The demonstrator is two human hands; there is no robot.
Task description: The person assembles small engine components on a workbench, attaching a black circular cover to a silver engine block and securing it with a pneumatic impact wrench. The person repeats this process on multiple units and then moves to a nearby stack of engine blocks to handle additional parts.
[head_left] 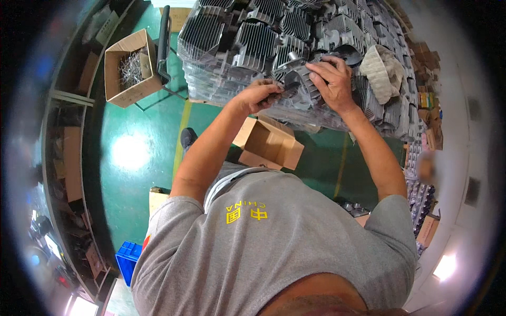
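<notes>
A grey finned metal casting (301,88) with a rounded hollow side sits at the near edge of a large stack of similar castings (254,46). My right hand (334,83) is closed over its right side, the fingers on the fins. My left hand (259,96) is at the casting's left edge, its fingers curled and pinched together. Whatever lies in the left fingers is hidden or too small to name. A crumpled whitish cloth or glove (381,72) lies on the stack to the right of my right hand.
Below the stack, an open cardboard box (270,143) stands on the green floor (138,181). Another box (134,67) with thin metal pieces sits at the left beside a black bar (164,45). Shelving (74,158) lines the left; a blue crate (128,258) is lower left.
</notes>
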